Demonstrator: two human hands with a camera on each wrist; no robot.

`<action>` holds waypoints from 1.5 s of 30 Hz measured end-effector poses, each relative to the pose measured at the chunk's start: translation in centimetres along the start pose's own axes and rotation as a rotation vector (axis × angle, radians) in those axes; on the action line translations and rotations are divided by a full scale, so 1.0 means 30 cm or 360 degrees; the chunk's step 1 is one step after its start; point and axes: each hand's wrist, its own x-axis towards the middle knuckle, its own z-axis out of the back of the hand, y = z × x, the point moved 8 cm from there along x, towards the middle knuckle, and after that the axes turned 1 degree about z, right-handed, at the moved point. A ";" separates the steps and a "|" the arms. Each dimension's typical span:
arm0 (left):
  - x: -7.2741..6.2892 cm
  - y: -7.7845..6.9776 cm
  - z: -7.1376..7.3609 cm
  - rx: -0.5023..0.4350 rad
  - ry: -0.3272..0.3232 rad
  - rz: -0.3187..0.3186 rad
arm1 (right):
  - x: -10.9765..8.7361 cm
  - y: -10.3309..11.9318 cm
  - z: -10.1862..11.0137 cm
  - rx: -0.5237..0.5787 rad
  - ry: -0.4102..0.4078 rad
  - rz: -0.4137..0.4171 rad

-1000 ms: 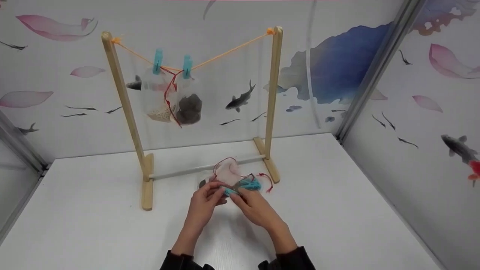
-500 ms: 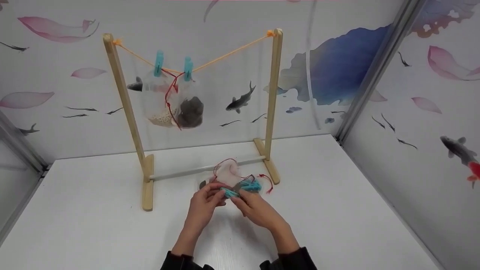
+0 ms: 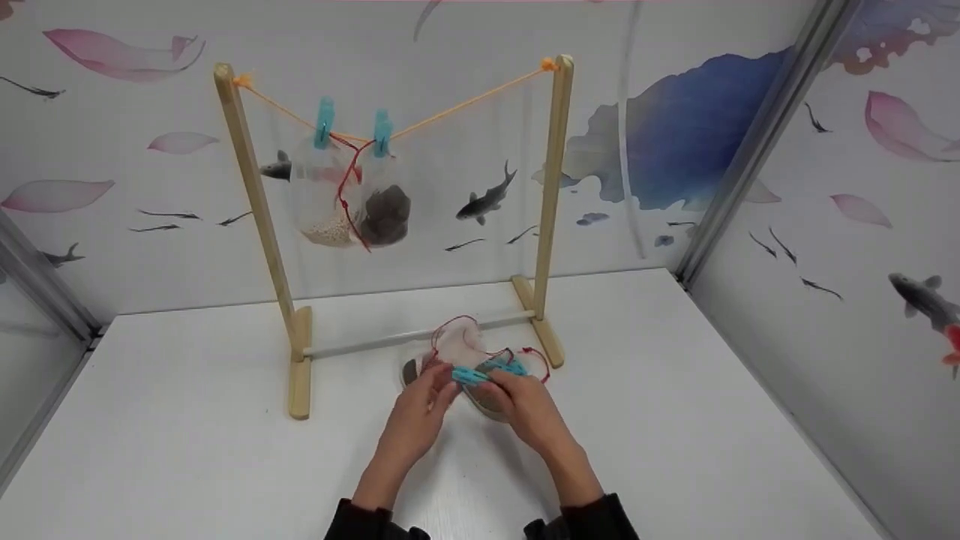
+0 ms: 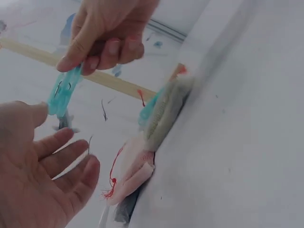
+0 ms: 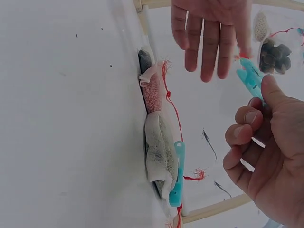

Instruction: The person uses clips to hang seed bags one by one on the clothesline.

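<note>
Between my hands, above the small pouches, is a light blue clothespin (image 3: 469,375). My right hand (image 3: 529,409) pinches one end of it between thumb and fingers. The thumb of my left hand (image 4: 42,175) touches the other end, while its fingers stay spread and fairly straight. Below on the table lie a mesh pouch with grey-green filling (image 5: 160,152), a pouch with reddish filling (image 5: 152,95) and a dark one (image 5: 145,61). Red drawstrings (image 3: 454,321) trail from them. Another blue clothespin (image 5: 177,175) leans against the green-filled pouch.
Behind the pouches stands a wooden rack (image 3: 255,195) with a white crossbar (image 3: 375,343). From its sagging orange cord (image 3: 480,97), two blue clothespins (image 3: 324,124) hold a bag of pale grains (image 3: 328,229) and a bag of dark lumps (image 3: 386,216). Patterned walls enclose the white table (image 3: 675,420).
The clothespin between my hands has come up and turned nearly level. My hands have shifted slightly right, and more of the green-filled pouch shows beneath them.
</note>
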 end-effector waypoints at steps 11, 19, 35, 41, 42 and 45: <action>-0.036 0.033 0.013 0.0941 -0.0197 -0.0058 | 0.004 -0.016 0.033 -0.0053 -0.0183 -0.0066; -0.029 0.052 0.039 0.0948 -0.0366 -0.0052 | 0.007 -0.028 0.023 -0.0064 -0.0118 -0.0107; -0.013 0.082 0.065 0.0549 -0.0309 0.0082 | 0.006 -0.045 0.022 -0.0016 -0.0106 -0.0122; -0.010 0.077 0.092 0.0598 -0.0405 0.0138 | 0.004 -0.051 0.027 -0.0031 -0.0151 -0.0104; -0.012 0.070 0.098 0.0603 -0.0422 0.0134 | 0.004 -0.052 0.028 -0.0034 -0.0163 -0.0099; -0.019 0.043 0.119 0.0603 -0.0496 0.0093 | 0.004 -0.053 0.029 -0.0020 -0.0186 -0.0099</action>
